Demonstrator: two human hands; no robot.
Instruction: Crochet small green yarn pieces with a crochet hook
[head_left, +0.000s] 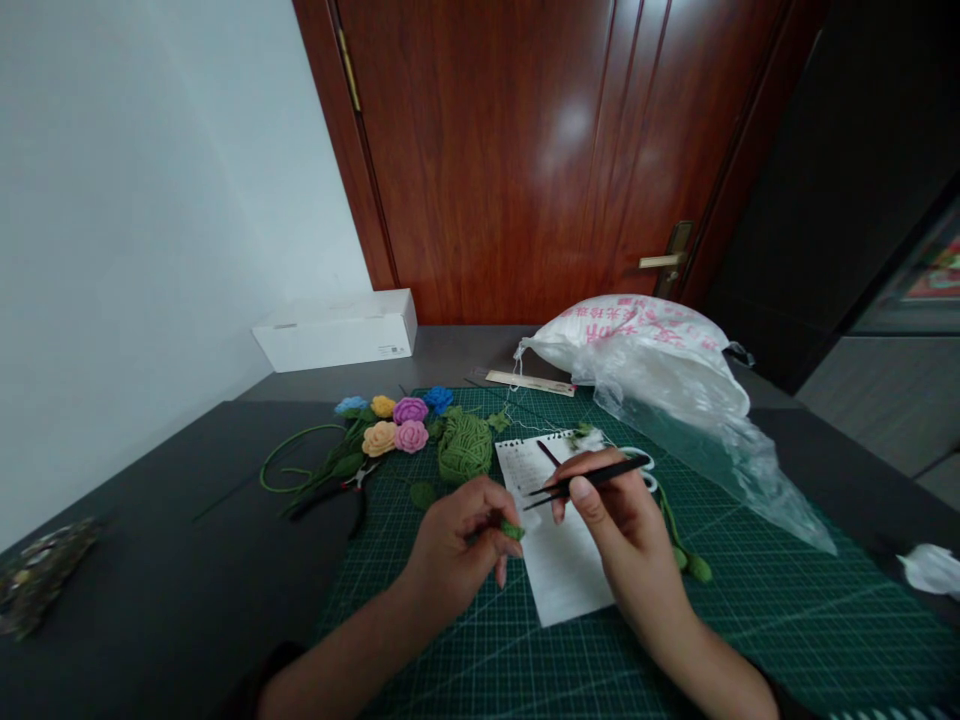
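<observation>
My left hand [469,535] pinches a small green crocheted piece [513,530] between thumb and fingers. Its full shape is hidden by the fingers. In my right hand [622,515] are black tweezers [589,480], their two tips apart and pointing left, a little above the green piece and not touching it. Under both hands lies a white sheet of paper [566,575] with writing near its top; a dark pen-like stick [547,453] rests on it, partly behind my right hand. A ball of green yarn [465,447] sits just beyond my left hand.
Crocheted flowers [395,437] on green stems lie at the left, with pliers [356,487] beside them. A white box [337,335] stands by the wall. At the back right, a white bag [637,345] rests partly on the green cutting mat [750,620], near a ruler [529,382].
</observation>
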